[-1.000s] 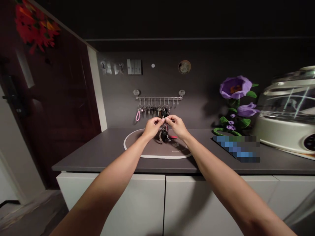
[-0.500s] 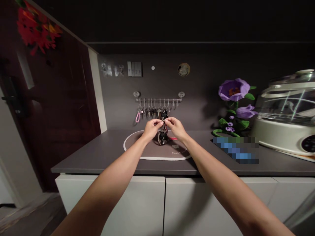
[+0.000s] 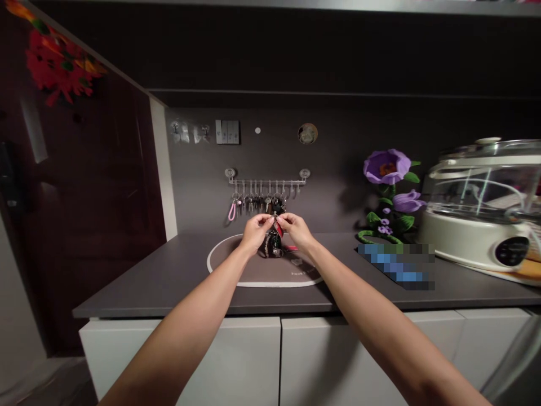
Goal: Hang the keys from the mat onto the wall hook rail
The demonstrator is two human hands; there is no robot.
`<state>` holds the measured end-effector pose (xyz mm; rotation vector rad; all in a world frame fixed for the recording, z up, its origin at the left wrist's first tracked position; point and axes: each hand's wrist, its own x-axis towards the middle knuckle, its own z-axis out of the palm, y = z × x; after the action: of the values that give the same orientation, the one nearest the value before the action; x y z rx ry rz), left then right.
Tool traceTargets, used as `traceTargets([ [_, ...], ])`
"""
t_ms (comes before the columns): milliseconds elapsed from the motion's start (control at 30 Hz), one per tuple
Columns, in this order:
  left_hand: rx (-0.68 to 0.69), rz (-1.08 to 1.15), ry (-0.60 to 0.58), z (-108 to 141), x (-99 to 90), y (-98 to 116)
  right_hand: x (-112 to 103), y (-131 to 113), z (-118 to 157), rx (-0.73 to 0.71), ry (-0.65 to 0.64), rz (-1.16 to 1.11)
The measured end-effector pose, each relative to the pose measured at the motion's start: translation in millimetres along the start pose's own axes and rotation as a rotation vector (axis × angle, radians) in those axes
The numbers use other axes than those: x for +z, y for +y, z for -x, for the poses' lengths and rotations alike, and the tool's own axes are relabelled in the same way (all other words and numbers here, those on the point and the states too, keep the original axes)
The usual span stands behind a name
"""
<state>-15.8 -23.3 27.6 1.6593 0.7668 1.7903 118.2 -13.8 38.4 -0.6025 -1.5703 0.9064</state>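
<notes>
Red strap [image 3: 277, 228] is pinched tight between the left hand [image 3: 256, 234] and right hand [image 3: 296, 230], just under the metal key rack [image 3: 266, 182], while a dark key charm [image 3: 273, 246] dangles above the round mat [image 3: 236, 272].

Our dark beaded keychain [image 3: 271, 246] sits at the middle of the oval mat [image 3: 226, 269], its red tag [image 3: 278, 228] pinched upward.
</notes>
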Motion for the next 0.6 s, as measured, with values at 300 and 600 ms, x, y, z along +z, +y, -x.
traceTargets([
  [300, 0.072, -0.362, 0.118, 2.2, 0.8, -5.8, -11.7, -11.5, -22.9, 0.055, 0.101, -0.033],
  [600, 0.192, -0.668, 0.045, 7.5, 1.8, -11.8, -38.1, -22.9, -60.4, 0.118, 0.244, 0.058],
])
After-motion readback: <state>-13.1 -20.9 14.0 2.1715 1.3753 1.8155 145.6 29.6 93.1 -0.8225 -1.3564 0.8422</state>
